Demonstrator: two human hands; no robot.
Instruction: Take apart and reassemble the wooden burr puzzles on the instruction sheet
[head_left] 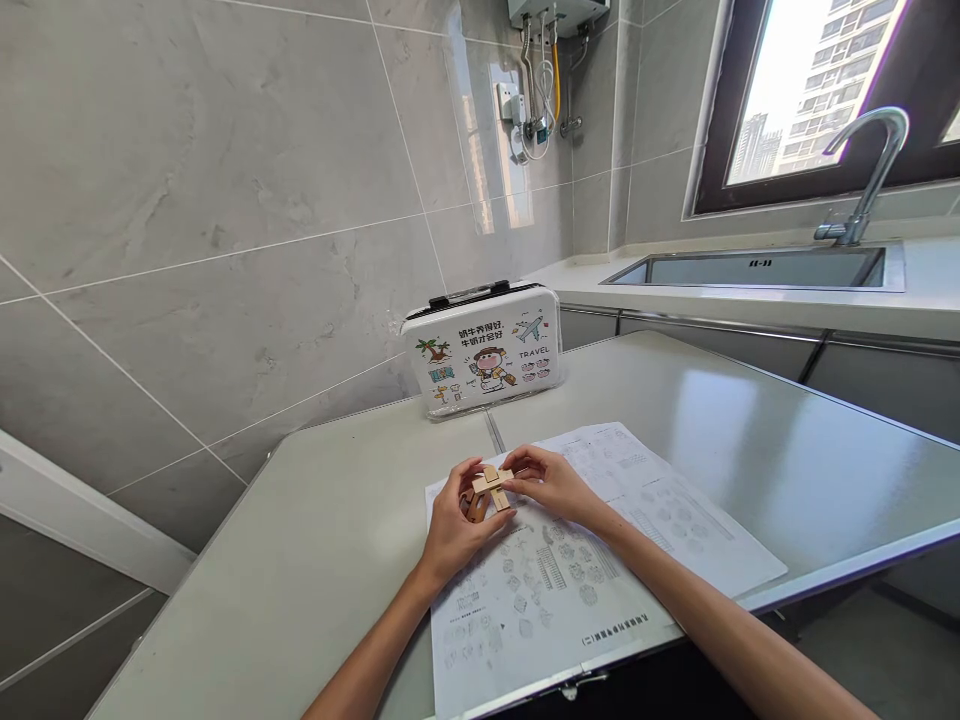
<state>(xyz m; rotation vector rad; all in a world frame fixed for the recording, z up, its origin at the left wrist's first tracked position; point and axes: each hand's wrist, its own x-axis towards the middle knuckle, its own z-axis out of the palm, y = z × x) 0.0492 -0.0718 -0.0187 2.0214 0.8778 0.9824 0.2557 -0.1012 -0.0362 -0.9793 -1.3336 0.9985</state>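
Note:
A small wooden puzzle [489,487] made of crossed light-brown blocks is held between both hands, just above a large printed instruction sheet [585,560]. My left hand [455,522] curls its fingers round the puzzle's left and lower side. My right hand [549,482] pinches the right end of a block with fingertips. Part of the puzzle is hidden behind my left fingers.
The sheet lies on a pale grey table [315,560] whose front edge runs close to my arms. A white cartoon-printed suitcase-shaped box [486,350] stands at the table's back by the tiled wall. Behind, at the right, are a steel sink [757,268] and tap [870,170].

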